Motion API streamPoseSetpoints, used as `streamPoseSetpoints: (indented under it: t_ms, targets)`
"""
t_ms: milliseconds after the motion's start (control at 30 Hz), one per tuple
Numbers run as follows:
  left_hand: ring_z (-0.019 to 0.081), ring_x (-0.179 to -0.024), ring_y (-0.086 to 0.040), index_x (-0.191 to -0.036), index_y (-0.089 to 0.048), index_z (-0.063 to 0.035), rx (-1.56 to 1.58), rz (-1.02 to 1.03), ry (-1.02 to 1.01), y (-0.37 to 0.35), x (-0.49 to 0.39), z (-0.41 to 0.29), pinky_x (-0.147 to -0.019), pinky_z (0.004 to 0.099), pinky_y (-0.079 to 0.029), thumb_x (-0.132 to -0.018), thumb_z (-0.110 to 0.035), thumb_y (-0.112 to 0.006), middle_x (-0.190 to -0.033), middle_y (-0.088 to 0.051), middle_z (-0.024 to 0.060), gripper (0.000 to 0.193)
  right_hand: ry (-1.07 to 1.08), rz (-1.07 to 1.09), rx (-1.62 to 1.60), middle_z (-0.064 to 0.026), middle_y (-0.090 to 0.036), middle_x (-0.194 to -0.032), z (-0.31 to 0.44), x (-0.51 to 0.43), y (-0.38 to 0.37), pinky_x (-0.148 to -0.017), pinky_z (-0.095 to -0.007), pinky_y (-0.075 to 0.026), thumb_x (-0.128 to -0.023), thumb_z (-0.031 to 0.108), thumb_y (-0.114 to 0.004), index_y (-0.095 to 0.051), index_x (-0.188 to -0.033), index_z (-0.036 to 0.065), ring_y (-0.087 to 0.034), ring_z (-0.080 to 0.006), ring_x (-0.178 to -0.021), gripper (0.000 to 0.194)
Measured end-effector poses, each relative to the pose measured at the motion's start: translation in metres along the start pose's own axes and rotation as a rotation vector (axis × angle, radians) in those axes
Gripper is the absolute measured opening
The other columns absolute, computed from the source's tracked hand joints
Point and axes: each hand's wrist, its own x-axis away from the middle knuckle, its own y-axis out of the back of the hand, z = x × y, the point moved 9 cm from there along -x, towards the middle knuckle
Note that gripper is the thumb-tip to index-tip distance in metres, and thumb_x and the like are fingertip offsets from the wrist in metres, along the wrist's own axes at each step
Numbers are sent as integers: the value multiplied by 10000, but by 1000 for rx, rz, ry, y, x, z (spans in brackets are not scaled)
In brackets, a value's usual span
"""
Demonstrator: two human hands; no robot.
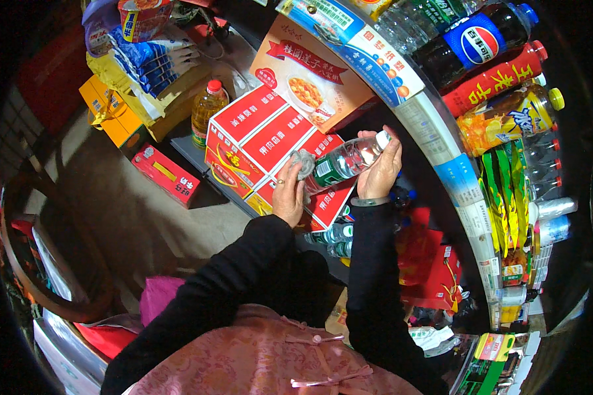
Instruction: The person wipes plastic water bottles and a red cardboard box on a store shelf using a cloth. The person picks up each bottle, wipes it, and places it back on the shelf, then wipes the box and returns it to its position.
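A clear plastic water bottle (348,160) with a green label and white cap lies tilted between my two hands, above stacked red drink cartons. My right hand (381,165), with a bangle at the wrist, grips it at the capped end. My left hand (289,195), a ring on one finger, holds a crumpled grey cloth (303,164) against the bottle's base end. Under the bottle are the red cartons (272,143). Behind them stands an orange-brown porridge carton (311,74).
A curved shelf edge (437,133) runs down the right, with a cola bottle (474,44), a red bottle (496,79) and an orange drink bottle (509,118). A cooking oil bottle (209,111), a red milk box (165,174) and an orange box (109,111) stand left.
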Motion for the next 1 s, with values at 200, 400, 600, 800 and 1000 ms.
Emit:
streamPoseSetpoints:
  t_ms: [200, 400, 600, 800, 1000]
  targets:
    - [243, -1042, -563, -1136, -515, -38, 372, -35, 400, 8, -4, 30, -838, 323, -471, -835, -71, -604, -1167, -541, 154, 315, 38, 11, 69, -161, -611, -947, 9, 9, 5, -778, -329, -497, -968, 356, -397, -436, -1180, 24, -610, -215, -880, 395]
    - [190, -768, -586, -899, -597, 10, 75, -186, 236, 76, -13, 16, -700, 297, -472, -736, -81, -700, -864, -607, 101, 214, -20, 227, 214, -134, -565, -1117, 18, 21, -7, -891, -295, -420, -948, 174, -471, -366, -1282, 65, -528, -157, -1014, 367]
    - [123, -746, -607, -1013, -570, 2, 972, -2, 569, 68, -10, 21, -658, 275, -491, -798, -62, -590, -884, -640, 65, 225, 77, 281, 418, -127, -503, -1202, 23, 30, -28, -950, -292, -388, -875, -23, -518, -309, -1352, 77, -490, -172, -1113, 530]
    - [205, -862, -636, -1122, -522, 12, 1164, 137, 646, 62, -1, -2, -781, 319, -512, -795, -58, -511, -999, -633, 121, 334, 238, 164, 697, -166, -518, -1194, 54, 39, -36, -924, -335, -412, -833, 39, -587, -323, -1359, 70, -533, -277, -1068, 590]
    - [245, -1005, -595, -1222, -453, 8, 1301, 223, 703, 43, 8, -24, -880, 365, -477, -821, -33, -549, -1133, -583, 140, 414, 253, 327, 707, -188, -494, -1259, 81, 97, -38, -941, -358, -399, -751, 77, -686, -385, -1307, 8, -502, -275, -1145, 636]
